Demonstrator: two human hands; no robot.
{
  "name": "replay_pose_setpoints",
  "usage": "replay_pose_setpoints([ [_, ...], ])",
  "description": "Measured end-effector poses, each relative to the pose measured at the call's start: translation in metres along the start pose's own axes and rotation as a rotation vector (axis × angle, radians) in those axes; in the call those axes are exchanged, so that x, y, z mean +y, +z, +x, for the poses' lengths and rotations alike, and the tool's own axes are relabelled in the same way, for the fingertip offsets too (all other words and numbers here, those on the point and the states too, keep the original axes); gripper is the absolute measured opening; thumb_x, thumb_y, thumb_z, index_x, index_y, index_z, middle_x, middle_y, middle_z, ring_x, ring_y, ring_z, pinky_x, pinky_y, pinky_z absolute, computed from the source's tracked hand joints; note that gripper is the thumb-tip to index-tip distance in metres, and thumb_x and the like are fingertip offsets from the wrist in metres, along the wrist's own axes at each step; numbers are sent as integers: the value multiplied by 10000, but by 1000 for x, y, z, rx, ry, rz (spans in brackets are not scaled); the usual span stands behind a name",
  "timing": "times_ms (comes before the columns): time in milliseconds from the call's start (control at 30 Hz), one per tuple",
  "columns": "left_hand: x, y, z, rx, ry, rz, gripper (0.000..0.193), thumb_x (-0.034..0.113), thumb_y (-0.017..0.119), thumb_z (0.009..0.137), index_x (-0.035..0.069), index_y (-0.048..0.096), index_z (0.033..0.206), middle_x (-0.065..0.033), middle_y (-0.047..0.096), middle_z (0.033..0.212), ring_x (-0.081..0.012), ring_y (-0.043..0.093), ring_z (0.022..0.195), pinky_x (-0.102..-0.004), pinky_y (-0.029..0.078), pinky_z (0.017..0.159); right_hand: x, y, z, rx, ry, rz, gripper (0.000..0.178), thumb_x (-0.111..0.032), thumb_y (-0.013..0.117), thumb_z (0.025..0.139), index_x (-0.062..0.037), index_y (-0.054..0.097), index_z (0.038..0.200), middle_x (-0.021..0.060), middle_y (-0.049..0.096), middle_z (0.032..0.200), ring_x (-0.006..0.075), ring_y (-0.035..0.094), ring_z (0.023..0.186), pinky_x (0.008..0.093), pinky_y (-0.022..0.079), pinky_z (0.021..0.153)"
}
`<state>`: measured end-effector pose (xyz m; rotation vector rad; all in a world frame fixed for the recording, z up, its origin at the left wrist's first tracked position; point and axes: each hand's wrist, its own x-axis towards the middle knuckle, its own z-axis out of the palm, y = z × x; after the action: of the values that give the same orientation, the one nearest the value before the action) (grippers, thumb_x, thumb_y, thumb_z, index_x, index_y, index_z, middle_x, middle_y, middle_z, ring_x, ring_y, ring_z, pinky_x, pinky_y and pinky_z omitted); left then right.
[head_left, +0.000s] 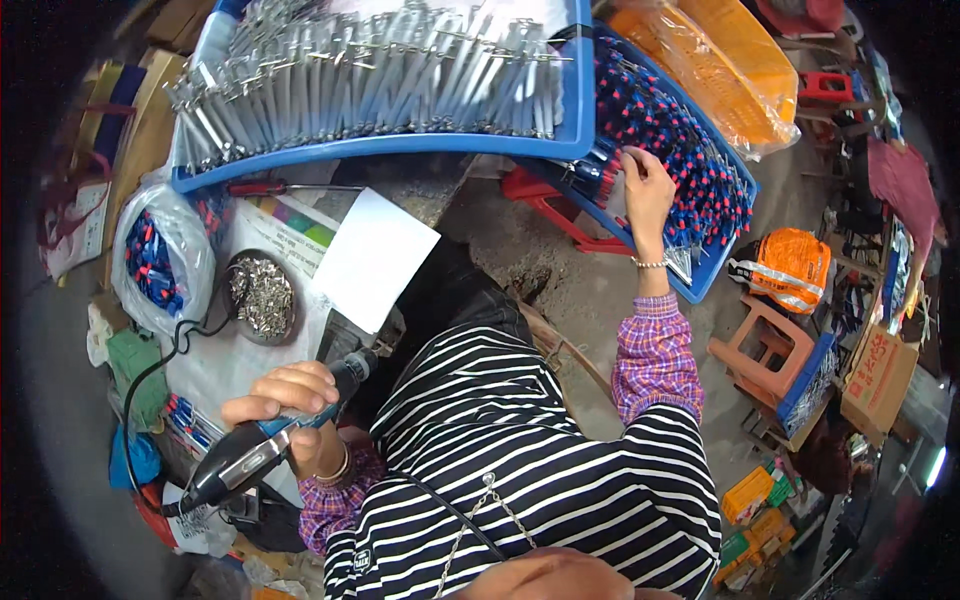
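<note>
Head view: gripping a black-and-blue power screwdriver point(240, 460) with left hand point(288, 395), lower left of frame, fingers wrapped round its body; can't make out any part at the tip. Reaching with right hand point(648, 188) into blue-and-red pieces point(690, 150) in the side bin point(697, 292), upper right; fingers bent down onto them, can't tell if actually pinching one. Progress, judged: probably well under way, with plenty piled there. Can't sort finished from unfinished by sight. Looks like plenty left: see loose metal strips point(400, 85) heaped in the big blue bin point(380, 147), top of frame, and small metal parts point(262, 295) in a bowl point(272, 339), left of centre.
</note>
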<state>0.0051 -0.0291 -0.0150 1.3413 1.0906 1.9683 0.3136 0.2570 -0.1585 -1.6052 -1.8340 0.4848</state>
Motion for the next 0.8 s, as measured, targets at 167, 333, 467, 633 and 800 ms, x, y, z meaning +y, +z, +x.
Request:
replay_pose_setpoints([
  [167,14,4,-5,81,-43,32,340,159,646,825,69,364,991,-106,527,713,-238,554,624,-374,458,562,-7,-3,-3,-18,-16,7,206,-153,594,852,-59,680,1014,132,676,956,227,651,838,314,488,772],
  [333,20,-6,-24,178,-126,-144,388,86,735,761,59,438,1009,-111,598,747,-254,609,672,-379,502,591,-58,-27,-15,-72,-36,-88,266,-140,544,904,-50,636,1137,123,676,1023,195,634,884,324,492,777],
  [467,33,-23,-50,130,-187,-11,339,31,766,720,27,520,953,-105,636,764,-201,627,690,-317,519,615,-117,-42,-41,-296,-74,245,247,-116,487,960,10,610,1134,126,654,1064,147,634,860,237,512,713],
  [633,42,-26,-79,129,-87,209,328,67,785,708,9,550,928,-92,620,735,-152,606,638,-268,497,564,-251,-62,-83,-660,-503,523,154,-25,512,914,58,614,994,136,657,904,166,597,695,267,481,631],
  [800,48,-41,-110,261,32,181,261,127,785,704,11,597,843,-59,613,689,-164,585,554,-268,462,489,-385,-12,-124,-902,-1221,486,222,73,569,809,42,605,1026,137,665,957,228,647,835,290,502,690],
])
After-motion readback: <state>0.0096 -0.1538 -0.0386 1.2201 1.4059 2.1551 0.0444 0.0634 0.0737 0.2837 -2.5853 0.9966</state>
